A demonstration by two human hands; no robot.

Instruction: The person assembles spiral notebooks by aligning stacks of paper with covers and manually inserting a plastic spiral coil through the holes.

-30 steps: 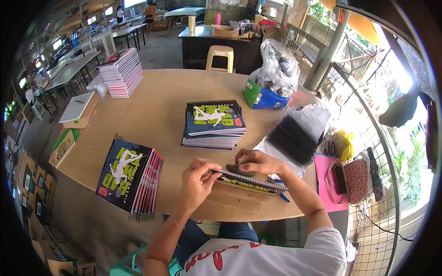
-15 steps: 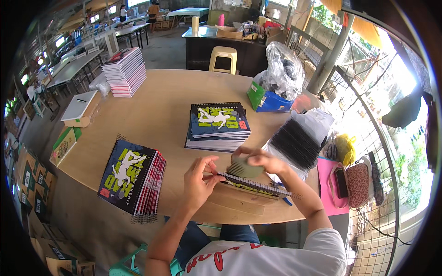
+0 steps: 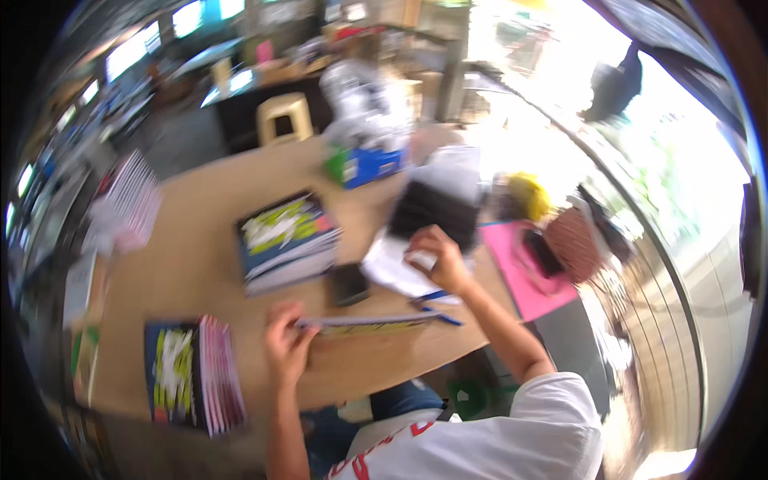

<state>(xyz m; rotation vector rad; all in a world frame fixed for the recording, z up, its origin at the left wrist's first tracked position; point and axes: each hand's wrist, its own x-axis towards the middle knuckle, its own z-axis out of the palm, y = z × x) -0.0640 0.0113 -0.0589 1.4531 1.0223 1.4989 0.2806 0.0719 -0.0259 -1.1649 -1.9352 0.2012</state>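
Low over the near part of the table, my left hand is closed on the left end of a spiral notebook. That notebook stands on edge, its bound side up. My right hand is off the notebook, over white wrapping beside a bundle of black binding coils. Its fingers are loosely curled with a gap to the thumb, and I see nothing held there, though motion blurs it. A dark blocky object lies beyond the notebook. Near the notebook's right end is a blue-handled tool.
A notebook stack sits mid-table, and bound notebooks are piled at near left. A taller book stack stands far left. Behind are a blue-green box with a plastic bag, and a stool. A pink sheet lies right.
My view has turned right. My right hand has left the notebook and moved toward the coils, without the greenish object it held. A dark object now lies on the table. My left hand keeps its hold.
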